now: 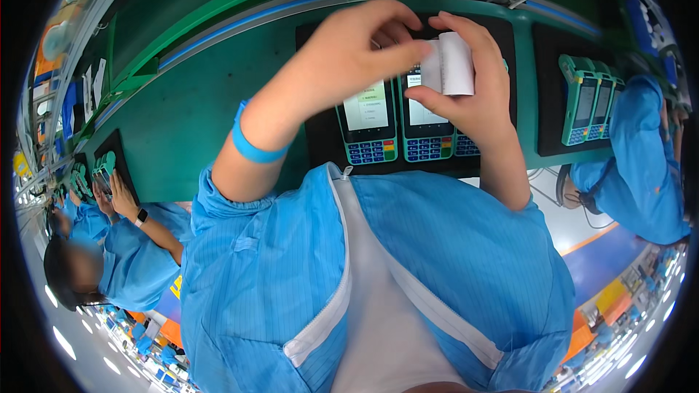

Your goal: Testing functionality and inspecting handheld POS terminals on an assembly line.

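Note:
My right hand (473,80) grips a white paper roll (457,65), fingers curled over its far side and thumb at its near end. From the left, my left hand (371,47) reaches over with bent fingers, pinching the roll's loose paper end (431,69); its fingertips are slightly blurred. Beneath both hands several card payment terminals lie side by side on a black mat (320,142). The left terminal (369,113) and middle terminal (428,127) have lit screens. My right hand covers most of the right terminal (466,147).
Past the green bench's (211,94) far edge runs a metal rail with a blue strip (240,25). More terminals (586,98) sit on another black mat at right, beside a person in blue (641,160). At left a co-worker's hands (120,196) hold a terminal.

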Tool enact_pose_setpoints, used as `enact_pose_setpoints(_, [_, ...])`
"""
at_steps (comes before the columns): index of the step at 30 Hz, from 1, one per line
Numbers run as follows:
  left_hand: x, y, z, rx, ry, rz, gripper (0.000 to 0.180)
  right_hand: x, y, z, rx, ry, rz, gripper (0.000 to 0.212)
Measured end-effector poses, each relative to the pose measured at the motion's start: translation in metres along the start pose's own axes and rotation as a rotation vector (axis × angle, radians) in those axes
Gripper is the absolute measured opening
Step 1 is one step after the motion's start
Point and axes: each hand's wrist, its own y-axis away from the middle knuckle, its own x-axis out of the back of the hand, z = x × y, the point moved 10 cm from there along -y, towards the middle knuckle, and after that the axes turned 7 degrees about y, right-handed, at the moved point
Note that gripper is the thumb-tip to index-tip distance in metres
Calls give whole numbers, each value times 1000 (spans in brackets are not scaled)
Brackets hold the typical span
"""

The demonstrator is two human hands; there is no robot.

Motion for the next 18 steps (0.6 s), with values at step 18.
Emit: enact_pose_setpoints(18, [-30, 4, -20, 179, 242, 92, 52, -9, 6, -17, 120, 205, 60, 88])
